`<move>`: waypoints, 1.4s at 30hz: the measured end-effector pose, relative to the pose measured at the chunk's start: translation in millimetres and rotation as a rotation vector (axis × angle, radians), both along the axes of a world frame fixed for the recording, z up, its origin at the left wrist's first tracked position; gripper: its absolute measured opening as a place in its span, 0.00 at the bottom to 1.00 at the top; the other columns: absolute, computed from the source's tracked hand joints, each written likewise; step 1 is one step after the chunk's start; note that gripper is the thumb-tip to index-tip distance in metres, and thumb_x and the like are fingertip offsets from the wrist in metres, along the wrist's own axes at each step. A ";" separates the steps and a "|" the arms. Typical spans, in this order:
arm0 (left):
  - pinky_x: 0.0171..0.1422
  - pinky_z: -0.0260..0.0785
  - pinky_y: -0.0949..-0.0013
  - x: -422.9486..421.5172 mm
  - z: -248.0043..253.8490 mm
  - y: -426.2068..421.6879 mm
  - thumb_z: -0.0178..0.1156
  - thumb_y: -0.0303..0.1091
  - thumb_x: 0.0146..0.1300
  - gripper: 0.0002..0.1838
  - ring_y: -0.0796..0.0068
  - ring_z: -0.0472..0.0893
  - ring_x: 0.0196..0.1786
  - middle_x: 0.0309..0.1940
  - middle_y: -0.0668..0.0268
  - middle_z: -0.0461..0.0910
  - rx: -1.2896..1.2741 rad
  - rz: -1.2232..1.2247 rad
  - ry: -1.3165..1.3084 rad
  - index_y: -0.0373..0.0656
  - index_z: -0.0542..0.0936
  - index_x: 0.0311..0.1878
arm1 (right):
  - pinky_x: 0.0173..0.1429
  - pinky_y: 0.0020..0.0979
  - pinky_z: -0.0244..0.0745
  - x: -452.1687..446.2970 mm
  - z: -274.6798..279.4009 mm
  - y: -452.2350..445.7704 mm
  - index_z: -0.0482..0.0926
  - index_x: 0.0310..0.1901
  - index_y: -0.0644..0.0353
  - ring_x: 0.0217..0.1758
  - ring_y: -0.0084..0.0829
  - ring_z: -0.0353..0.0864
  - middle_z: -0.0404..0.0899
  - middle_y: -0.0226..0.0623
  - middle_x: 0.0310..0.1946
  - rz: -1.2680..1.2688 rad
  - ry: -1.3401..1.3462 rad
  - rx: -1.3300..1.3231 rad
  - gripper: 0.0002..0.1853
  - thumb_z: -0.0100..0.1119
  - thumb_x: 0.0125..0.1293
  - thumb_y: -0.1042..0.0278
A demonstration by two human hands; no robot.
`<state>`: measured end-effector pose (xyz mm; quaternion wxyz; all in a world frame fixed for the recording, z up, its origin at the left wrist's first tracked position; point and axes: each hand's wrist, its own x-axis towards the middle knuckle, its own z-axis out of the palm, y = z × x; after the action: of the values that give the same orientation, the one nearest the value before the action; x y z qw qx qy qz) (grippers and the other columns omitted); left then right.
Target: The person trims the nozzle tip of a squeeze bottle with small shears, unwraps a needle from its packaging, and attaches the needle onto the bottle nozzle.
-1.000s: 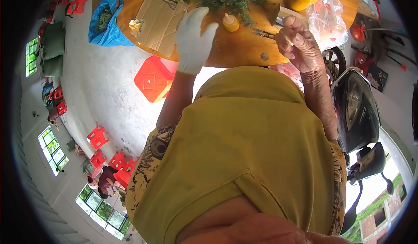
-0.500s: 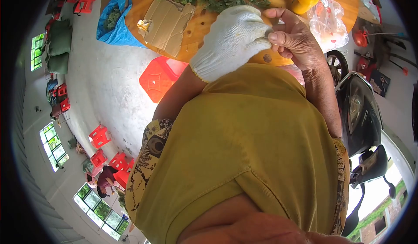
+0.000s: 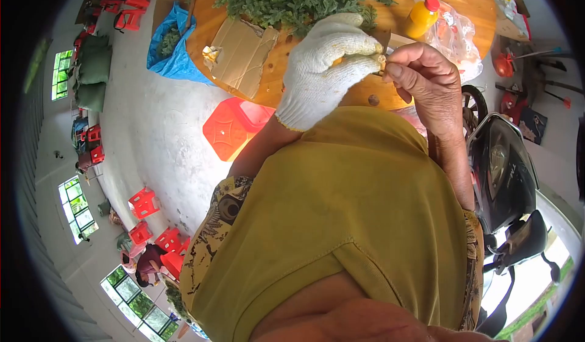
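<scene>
My left hand point(image 3: 329, 61) wears a white knitted glove and is held above the near edge of the wooden table. Its thumb and fingertips come together at a small brownish spot or piece, too small to name. Bare, my right hand point(image 3: 425, 77) is just to the right, thumb and index finger pinched close by the glove's fingertips. What lies in that pinch is hidden. Beyond the gloved hand is a heap of green artificial-looking sprigs point(image 3: 274, 0).
On the wooden table point(image 3: 274, 77) are a torn cardboard piece point(image 3: 237, 58), a yellow bottle with a red cap point(image 3: 421, 19) and a clear plastic bag point(image 3: 457, 40). A blue bag point(image 3: 170, 55) hangs left. A red stool point(image 3: 228, 128) stands below; a scooter point(image 3: 503, 171) is at right.
My right fingers have shifted from the glove's fingertips slightly to the right. The gloved thumb and fingers now meet around a small brownish spot. The whole view has tilted slightly.
</scene>
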<state>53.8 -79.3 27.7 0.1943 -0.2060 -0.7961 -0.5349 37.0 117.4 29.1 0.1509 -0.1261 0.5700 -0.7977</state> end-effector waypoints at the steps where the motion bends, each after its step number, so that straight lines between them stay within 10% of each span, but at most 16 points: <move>1: 0.59 0.73 0.60 -1.2 0.6 -0.1 0.70 0.20 0.51 0.14 0.59 0.78 0.59 0.44 0.60 0.83 -0.027 0.012 0.016 0.39 0.84 0.43 | 0.25 0.15 0.68 0.4 0.3 0.6 0.82 0.42 0.60 0.27 0.12 0.76 0.83 0.28 0.29 0.009 -0.006 0.003 0.04 0.64 0.67 0.75; 21: 0.56 0.73 0.54 -15.5 10.9 0.9 0.72 0.31 0.41 0.14 0.54 0.80 0.50 0.35 0.66 0.83 -0.487 0.180 0.377 0.46 0.86 0.35 | 0.22 0.16 0.66 -6.5 -10.5 1.8 0.82 0.42 0.60 0.22 0.11 0.69 0.81 0.26 0.27 0.005 -0.073 0.066 0.05 0.63 0.69 0.68; 33: 0.59 0.67 0.46 -14.6 2.8 6.4 0.72 0.35 0.38 0.14 0.59 0.78 0.54 0.35 0.73 0.80 -0.561 0.266 0.451 0.52 0.83 0.34 | 0.42 0.20 0.74 -4.8 -13.5 1.5 0.82 0.43 0.64 0.34 0.16 0.78 0.82 0.28 0.32 -0.069 0.112 0.130 0.05 0.64 0.66 0.77; 42: 0.57 0.73 0.57 -12.3 3.6 10.1 0.73 0.29 0.42 0.14 0.55 0.80 0.52 0.37 0.64 0.82 -0.417 0.158 0.382 0.44 0.86 0.36 | 0.38 0.17 0.68 -8.9 -9.0 3.2 0.80 0.33 0.61 0.31 0.10 0.70 0.75 0.18 0.27 -0.101 0.107 0.149 0.03 0.63 0.63 0.80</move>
<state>41.5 -69.2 31.3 0.3351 -0.2757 -0.8515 -0.2943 28.0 120.6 20.1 0.0886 -0.1280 0.6408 -0.7517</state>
